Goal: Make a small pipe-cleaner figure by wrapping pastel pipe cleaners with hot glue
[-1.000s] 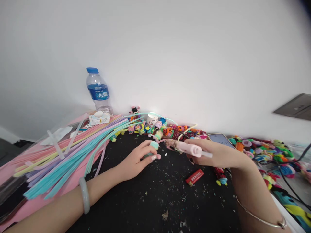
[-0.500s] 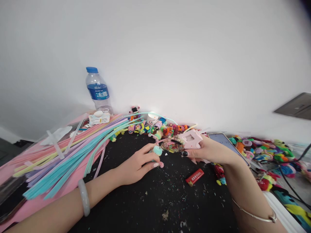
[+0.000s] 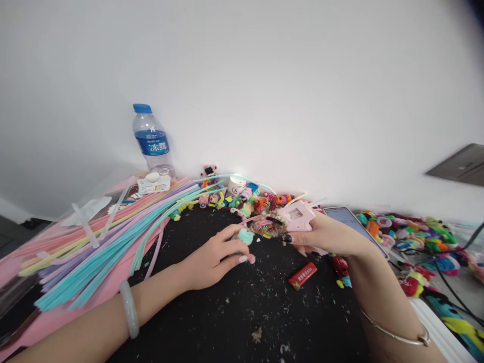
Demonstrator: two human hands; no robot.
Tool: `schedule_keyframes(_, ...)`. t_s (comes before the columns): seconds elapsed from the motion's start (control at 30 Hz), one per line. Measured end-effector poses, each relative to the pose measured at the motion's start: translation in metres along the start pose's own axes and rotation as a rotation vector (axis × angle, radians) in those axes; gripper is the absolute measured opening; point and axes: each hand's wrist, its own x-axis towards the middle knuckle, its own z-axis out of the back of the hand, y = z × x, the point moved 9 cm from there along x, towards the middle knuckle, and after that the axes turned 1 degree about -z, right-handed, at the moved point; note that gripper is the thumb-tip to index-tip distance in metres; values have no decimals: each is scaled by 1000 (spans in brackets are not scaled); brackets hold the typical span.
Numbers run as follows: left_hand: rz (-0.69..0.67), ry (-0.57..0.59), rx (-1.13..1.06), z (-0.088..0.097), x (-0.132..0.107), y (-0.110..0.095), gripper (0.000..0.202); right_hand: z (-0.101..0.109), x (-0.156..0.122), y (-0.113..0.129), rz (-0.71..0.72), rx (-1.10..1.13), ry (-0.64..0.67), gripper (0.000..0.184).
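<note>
In my left hand [image 3: 221, 257] is a small fuzzy mint-green pipe-cleaner piece [image 3: 245, 235] with a pink rounded end, pinched just above the black mat [image 3: 212, 322]. My right hand [image 3: 315, 234] has its fingers curled around a pale pink plastic device [image 3: 298, 217] with a small window; what kind it is, I cannot make out. Part of this grip is hidden behind the hand. A heap of fuzzy trimmings [image 3: 268, 225] lies between the hands, beside the device. Below my right hand rests a red lighter [image 3: 303, 276].
Long pastel pipe cleaners [image 3: 124, 244] spread over the left side. A water bottle [image 3: 151, 138] and a paper cup [image 3: 237, 184] stand along the wall. Behind my right wrist is a phone [image 3: 353, 227]. Colourful pipe-cleaner figures [image 3: 412, 234] and dark cables [image 3: 449, 287] lie at right.
The mint-green piece is turned slightly in my left fingers. Both hands otherwise stay in place.
</note>
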Motion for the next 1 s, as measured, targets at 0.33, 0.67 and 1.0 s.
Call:
schedule_keyframes(0.33,-3,3,11,0,1,-1,21,0,-2,-1,-46,-70,-5,31)
schedule_keyframes(0.67,5,9,21,0,0,-1,23,0,-2,-2,-47,-46,10,30)
schedule_keyframes(1.0,-26,-22,10,3,0,-4,23,0,-3,-2,-39,-69,23,27)
